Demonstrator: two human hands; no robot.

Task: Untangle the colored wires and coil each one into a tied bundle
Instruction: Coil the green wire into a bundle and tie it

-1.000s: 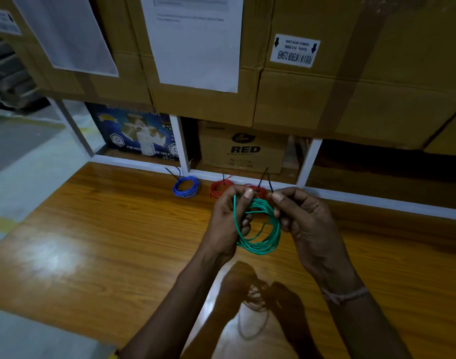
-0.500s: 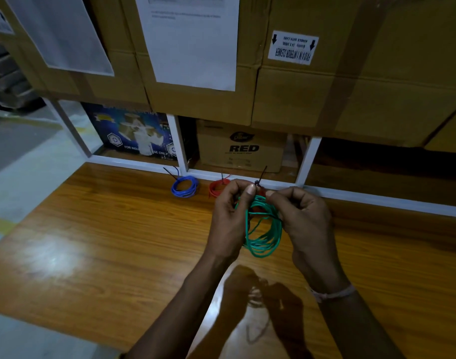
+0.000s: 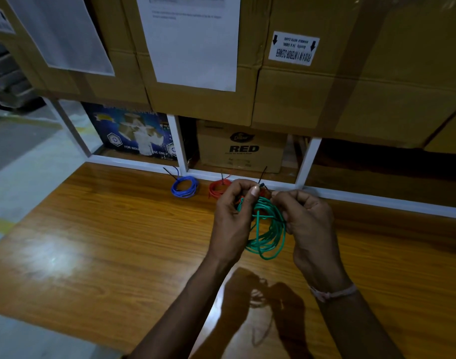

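Both hands have drawn closer together at the top of the green wire coil (image 3: 269,229), held above the wooden table (image 3: 105,242). Left hand (image 3: 233,218) and right hand (image 3: 308,224) pinch its black tie (image 3: 261,177). Blue coil (image 3: 184,186) and red coil (image 3: 217,189) lie tied near the table's back edge.

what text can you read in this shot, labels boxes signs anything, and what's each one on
"RED": brown carton under the shelf; the logo above it is too blurred.
"FOR INDU... SE ONLY", partly covered: blue printed box.
"HANDLE WITH CARE" and "INTERIOR CLEANER", printed upside down: white sticker on the large cardboard box; the rest is unclear.
Taped paper sheet: lines too small to read.
Label at the top left edge: unreadable.
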